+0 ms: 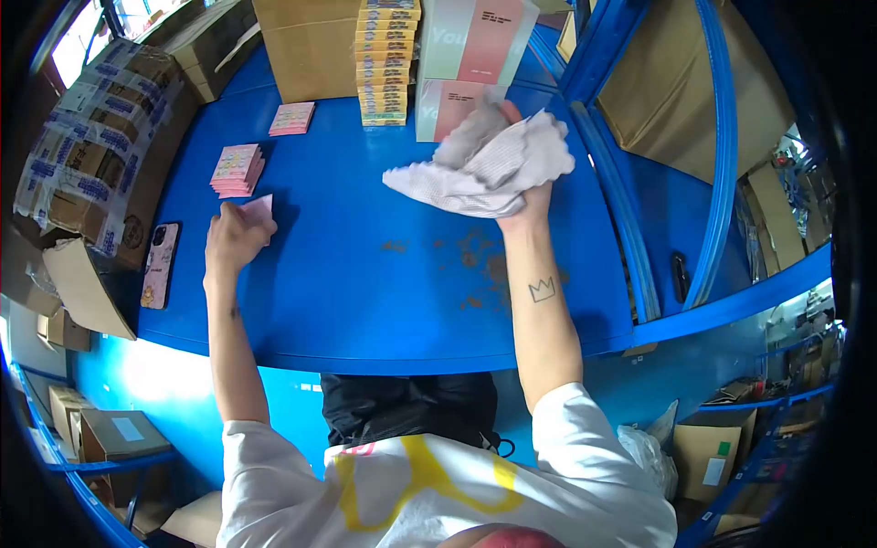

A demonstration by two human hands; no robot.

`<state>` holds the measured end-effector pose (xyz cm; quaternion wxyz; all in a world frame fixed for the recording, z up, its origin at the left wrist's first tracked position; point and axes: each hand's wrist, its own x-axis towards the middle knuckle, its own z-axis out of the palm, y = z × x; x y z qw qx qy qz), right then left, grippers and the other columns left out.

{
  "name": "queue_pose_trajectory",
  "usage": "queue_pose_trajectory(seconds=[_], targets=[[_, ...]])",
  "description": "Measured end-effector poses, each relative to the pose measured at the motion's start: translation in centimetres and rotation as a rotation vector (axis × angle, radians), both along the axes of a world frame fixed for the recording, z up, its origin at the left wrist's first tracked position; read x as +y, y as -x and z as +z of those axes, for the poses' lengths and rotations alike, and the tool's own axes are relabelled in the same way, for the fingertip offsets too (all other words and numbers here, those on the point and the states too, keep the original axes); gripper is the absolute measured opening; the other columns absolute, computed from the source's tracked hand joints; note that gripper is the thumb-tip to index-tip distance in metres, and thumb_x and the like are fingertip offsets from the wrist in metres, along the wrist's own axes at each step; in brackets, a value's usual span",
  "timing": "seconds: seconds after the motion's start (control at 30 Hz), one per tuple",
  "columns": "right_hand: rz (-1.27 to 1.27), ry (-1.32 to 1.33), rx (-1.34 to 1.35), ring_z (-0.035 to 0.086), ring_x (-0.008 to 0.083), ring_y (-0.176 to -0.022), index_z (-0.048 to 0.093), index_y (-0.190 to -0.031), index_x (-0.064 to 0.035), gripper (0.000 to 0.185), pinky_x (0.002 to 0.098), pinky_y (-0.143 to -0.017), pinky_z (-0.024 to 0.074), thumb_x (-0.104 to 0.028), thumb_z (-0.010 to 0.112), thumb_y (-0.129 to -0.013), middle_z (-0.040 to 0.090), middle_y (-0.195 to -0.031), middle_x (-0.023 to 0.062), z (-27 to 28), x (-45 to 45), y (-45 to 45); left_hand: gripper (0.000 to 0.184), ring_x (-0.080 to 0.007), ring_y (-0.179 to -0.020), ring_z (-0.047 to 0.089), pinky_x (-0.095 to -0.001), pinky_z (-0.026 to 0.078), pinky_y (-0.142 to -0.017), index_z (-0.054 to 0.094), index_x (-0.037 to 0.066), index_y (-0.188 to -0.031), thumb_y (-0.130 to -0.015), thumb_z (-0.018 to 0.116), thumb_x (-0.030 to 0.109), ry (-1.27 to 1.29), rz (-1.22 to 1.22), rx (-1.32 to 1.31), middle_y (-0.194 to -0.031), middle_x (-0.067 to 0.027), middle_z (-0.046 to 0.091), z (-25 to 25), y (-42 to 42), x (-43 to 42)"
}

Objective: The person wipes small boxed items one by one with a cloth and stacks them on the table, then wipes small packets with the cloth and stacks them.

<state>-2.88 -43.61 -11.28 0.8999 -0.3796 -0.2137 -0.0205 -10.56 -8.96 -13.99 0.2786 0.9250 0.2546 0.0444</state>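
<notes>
My left hand (234, 239) is closed on a small pink packet (259, 216) at the left of the blue table (365, 310). Just beyond it lies a stack of pink packets (237, 170), and a smaller pink stack (292, 118) sits farther back. On the right, my right hand (527, 205) holds up a crumpled whitish cloth (493, 164), which hides most of the fingers. Brown stains (480, 256) mark the table below the cloth.
A phone (160, 266) and a taped carton (96, 137) are at the left. Yellow boxes (384, 64) are stacked at the back beside pink and green boxes (475, 41). Blue shelf posts (717, 146) rise at the right.
</notes>
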Motion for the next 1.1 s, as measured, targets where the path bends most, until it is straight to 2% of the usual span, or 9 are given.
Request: queue_pose_trajectory(seconds=[0.1, 0.2, 0.23, 0.37, 0.43, 0.7, 0.87, 0.93, 1.1], targets=[[-0.316, 0.489, -0.247, 0.061, 0.0175, -0.101, 0.05, -0.136, -0.0097, 0.041, 0.0317, -0.087, 0.0469, -0.021, 0.048, -0.096, 0.062, -0.122, 0.0086, 0.1, -1.4, 0.3, 0.049, -0.0293, -0.09, 0.064, -0.0363, 0.054, -0.071, 0.056, -0.002, -0.109, -0.074, 0.074, 0.029, 0.371, -0.158, -0.165, -0.1, -0.0194, 0.064, 2.1, 0.2, -2.0], [-0.617, 0.979, -0.51, 0.064, 0.0173, -0.097, 0.049, -0.137, -0.0098, 0.041, 0.0292, -0.081, 0.0517, -0.017, 0.05, -0.098, 0.062, -0.12, 0.0086, 0.6, -1.7, 0.3, 0.045, -0.0238, -0.086, 0.062, -0.0328, 0.051, -0.074, 0.055, 0.002, -0.113, -0.078, 0.07, 0.028, 0.384, -0.35, -0.265, -0.096, -0.0158, 0.062, 3.7, -0.9, -4.3], [-0.616, 0.986, -0.512, 0.064, 0.0173, -0.097, 0.049, -0.137, -0.0098, 0.041, 0.0292, -0.081, 0.0517, -0.017, 0.05, -0.098, 0.062, -0.12, 0.0086, 1.2, -1.6, 0.4, 0.045, -0.0238, -0.086, 0.062, -0.0328, 0.051, -0.074, 0.055, 0.002, -0.113, -0.078, 0.07, 0.028, 0.392, -0.35, -0.266, -0.096, -0.0158, 0.062, 3.8, -1.4, -5.0], [-0.795, 0.098, -0.013, 0.067, 0.0169, -0.088, 0.052, -0.134, -0.008, 0.039, 0.025, -0.07, 0.0539, -0.025, 0.049, -0.099, 0.064, -0.116, 0.0103, 3.9, -0.8, 1.7, 0.046, -0.0212, -0.088, 0.06, -0.0308, 0.048, -0.081, 0.052, 0.005, -0.116, -0.081, 0.067, 0.031, 0.885, -0.521, -0.464, -0.097, -0.0134, 0.06, 3.6, -3.0, -7.3], [-0.489, -0.101, 0.244, 0.065, 0.0262, -0.105, 0.046, -0.14, -0.0061, 0.05, 0.0343, -0.087, 0.0555, -0.035, 0.047, -0.099, 0.058, -0.131, 0.0151, 1.7, -3.0, 0.2, 0.047, -0.0214, -0.089, 0.059, -0.031, 0.047, -0.082, 0.052, 0.006, -0.117, -0.081, 0.066, 0.032, 0.929, -0.52, -0.463, -0.098, -0.0133, 0.06, 2.7, -3.1, -7.7], [0.08, -0.159, 0.333, 0.066, 0.0197, -0.093, 0.055, -0.126, -0.0034, 0.053, 0.0326, -0.076, 0.0556, -0.048, 0.043, -0.099, 0.065, -0.111, 0.0116, 0.7, -1.2, 0.3, 0.058, -0.0262, -0.103, 0.057, -0.0369, 0.047, -0.089, 0.048, 0.005, -0.126, -0.08, 0.064, 0.035, 1.079, -0.573, -0.44, -0.112, -0.0166, 0.057, 0.4, -2.0, -8.3], [-0.071, -0.164, 0.384, 0.066, 0.0237, -0.103, 0.054, -0.129, -0.0063, 0.049, 0.0314, -0.087, 0.0537, -0.043, 0.038, -0.101, 0.065, -0.116, 0.0135, -6.1, -1.6, -3.6, 0.07, -0.0329, -0.112, 0.056, -0.042, 0.047, -0.095, 0.044, 0.005, -0.136, -0.077, 0.065, 0.035, 1.527, -0.907, -0.437, -0.126, -0.0208, 0.053, -0.1, -1.5, -8.7], [-0.04, -0.131, 0.367, 0.066, 0.0231, -0.102, 0.054, -0.129, -0.0069, 0.049, 0.0314, -0.085, 0.0537, -0.044, 0.038, -0.101, 0.065, -0.116, 0.0129, -4.7, -0.2, -2.1, 0.077, -0.0379, -0.12, 0.052, -0.0472, 0.047, -0.097, 0.039, 0.005, -0.141, -0.074, 0.064, 0.034, 1.659, -1.075, -0.329, -0.137, -0.0234, 0.047, -1.4, -1.8, -9.1], [0.05, 0.099, 0.318, 0.066, 0.0207, -0.098, 0.055, -0.127, -0.0088, 0.05, 0.0303, -0.079, 0.0529, -0.047, 0.038, -0.101, 0.066, -0.114, 0.0105, -1.2, 2.7, 0.6, 0.086, -0.0393, -0.123, 0.048, -0.048, 0.047, -0.096, 0.041, 0.007, -0.14, -0.064, 0.07, 0.035, 1.645, -1.007, -0.268, -0.139, -0.0222, 0.044, -3.0, -1.4, -10.6]])
